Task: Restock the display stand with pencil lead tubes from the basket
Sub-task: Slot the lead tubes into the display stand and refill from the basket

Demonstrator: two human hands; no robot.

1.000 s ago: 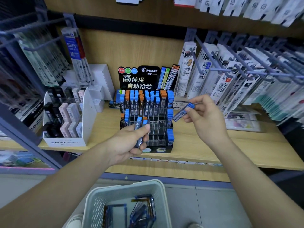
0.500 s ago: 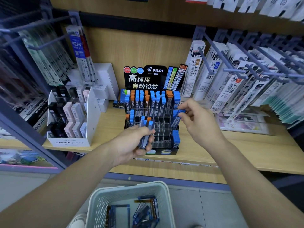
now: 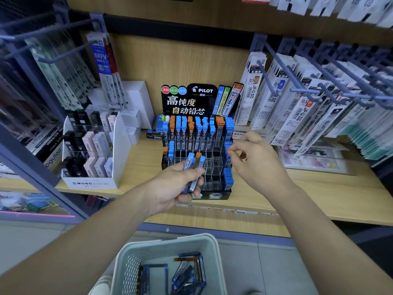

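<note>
Holding now: my left hand (image 3: pixel 176 188) is wrapped round a small bunch of lead tubes (image 3: pixel 192 167), blue and orange caps fanned upward, just in front of the stand (image 3: pixel 212 174).
Right hand: my right hand (image 3: pixel 257 162) sits at the stand's right column, fingertips drawn together beside a blue cap; I cannot tell whether they pinch it or are clear of it.
Supply: spare tubes (image 3: pixel 187 273) lie loose in the basket (image 3: pixel 170 243) below.
Handling: I judge them light, stiff and smooth, likely to slide against each other; best taken singly just under the cap and lowered upright into a slot.
Hard to see: my left hand covers the front left slots; the tube labels are too small to read; the basket's near end is cut off.
</note>
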